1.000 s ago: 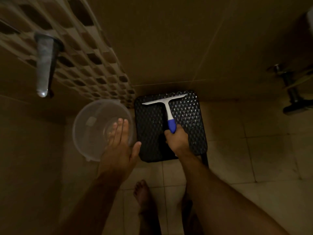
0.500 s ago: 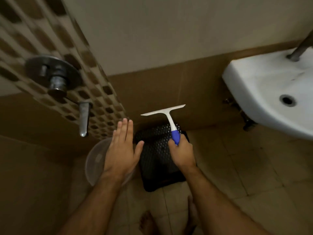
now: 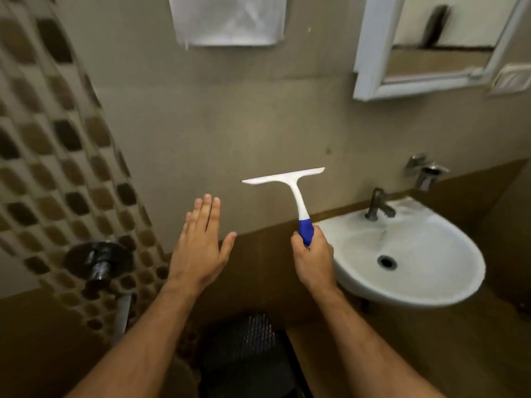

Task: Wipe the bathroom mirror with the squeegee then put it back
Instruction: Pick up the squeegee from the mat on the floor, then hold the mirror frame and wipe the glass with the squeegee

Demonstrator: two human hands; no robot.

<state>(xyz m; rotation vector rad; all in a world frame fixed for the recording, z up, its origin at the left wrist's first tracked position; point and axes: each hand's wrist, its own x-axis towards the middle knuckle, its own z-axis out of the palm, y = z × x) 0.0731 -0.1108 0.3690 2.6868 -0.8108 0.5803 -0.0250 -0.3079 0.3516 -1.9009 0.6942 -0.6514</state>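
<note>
Your right hand (image 3: 313,261) has its fingers wrapped round the blue grip of the squeegee (image 3: 290,193), which stands nearly upright with its white blade crosswise at the top, in the air in front of the bare wall. Taking the mirror (image 3: 436,44) as the landmark, the squeegee is well below it and off to its left; the blade has not reached the glass yet. Your left hand (image 3: 201,248) floats further left of the mirror, palm down, fingers straight and together, holding nothing.

The risks from here are a matter of judgement. The washbasin (image 3: 408,254) juts out directly under the mirror, with its tap (image 3: 377,203) at the back, so a careless upward swing could knock your forearm or the handle against them. You hold the handle only at its low end, so the blade may tilt and meet the glass on one corner, leaving streaks. The white frame could also catch the blade's end.

I can read no brand, label or writing anywhere; the picture is blurred.
</note>
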